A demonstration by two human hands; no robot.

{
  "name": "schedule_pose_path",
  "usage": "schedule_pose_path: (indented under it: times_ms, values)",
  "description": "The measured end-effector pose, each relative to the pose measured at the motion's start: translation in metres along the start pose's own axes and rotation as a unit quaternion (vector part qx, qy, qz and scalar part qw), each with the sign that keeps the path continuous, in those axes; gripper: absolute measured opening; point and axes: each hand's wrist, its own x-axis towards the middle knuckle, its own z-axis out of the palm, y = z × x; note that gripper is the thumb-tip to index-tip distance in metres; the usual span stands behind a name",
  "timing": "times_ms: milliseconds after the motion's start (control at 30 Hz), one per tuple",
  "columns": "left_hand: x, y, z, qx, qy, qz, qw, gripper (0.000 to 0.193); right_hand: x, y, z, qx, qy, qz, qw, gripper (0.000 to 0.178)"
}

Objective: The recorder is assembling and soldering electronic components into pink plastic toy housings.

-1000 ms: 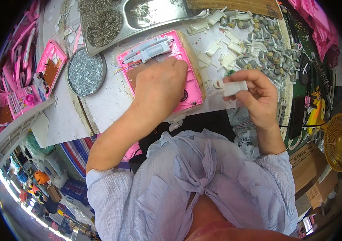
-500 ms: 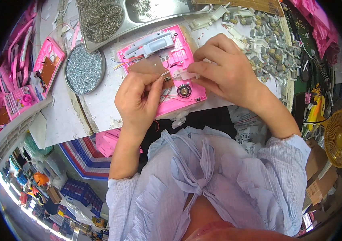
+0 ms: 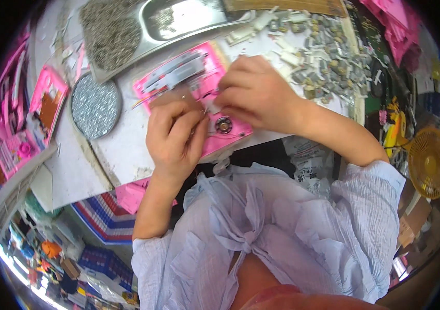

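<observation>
A pink plastic housing (image 3: 214, 66) lies open on the table in front of me, tilted, with a grey plastic part (image 3: 174, 73), a brown board and a round black speaker (image 3: 223, 125) in it. My left hand (image 3: 174, 138) is over its near left part, thumb and fingers pinched together; what they hold is hidden. From the right, my right hand (image 3: 261, 94) has its fingertips closed on a small white plastic piece (image 3: 210, 107) in the middle of the housing, above the speaker. Thin coloured wires stick out at the housing's left side. The fingertips are slightly blurred.
A round tin of small silvery parts (image 3: 96, 106) stands left of the housing. Beyond it is a metal tray (image 3: 150, 36) of small metal pieces. Many grey and white parts (image 3: 328, 57) lie at the right. Pink housings (image 3: 48, 98) pile up far left; a yellow fan (image 3: 430, 163) stands right.
The whole view has shifted, so the table and housing appear further left. My right fingertips have come closer to my left ones over the housing. Both hands stay pinched.
</observation>
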Motion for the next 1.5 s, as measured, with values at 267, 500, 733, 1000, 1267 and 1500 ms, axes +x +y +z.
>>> schedule_pose_path:
  times_ms: [267, 500, 733, 1000, 1267, 1500]
  values:
    - [0.016, 0.006, -0.01, 0.096, -0.198, 0.074, 0.973, 0.038, -0.027, 0.021, -0.043, 0.127, 0.083, 0.184, 0.971, 0.022]
    - [0.021, 0.007, -0.009, 0.07, -0.197, 0.07, 0.975, 0.039, -0.041, 0.091, -0.098, -0.333, -0.007, 0.249, 0.909, 0.018]
    - [0.082, 0.035, 0.015, -0.169, -0.146, -0.115, 0.968, 0.023, -0.023, 0.044, -0.097, -0.17, 0.046, 0.198, 0.964, 0.028]
    - [0.113, 0.022, 0.018, -0.323, -0.354, -0.309, 0.821, 0.027, -0.026, -0.019, -0.071, 0.072, 0.151, 0.172, 0.971, 0.019]
    - [0.126, 0.038, 0.018, -0.375, -0.445, -0.309, 0.753, 0.03, -0.044, -0.023, -0.082, 0.155, 0.171, 0.202, 0.952, 0.027]
    - [0.165, 0.035, 0.051, -0.329, -0.459, -0.254, 0.785, 0.038, -0.075, -0.017, -0.087, 0.336, 0.296, 0.298, 0.843, 0.037]
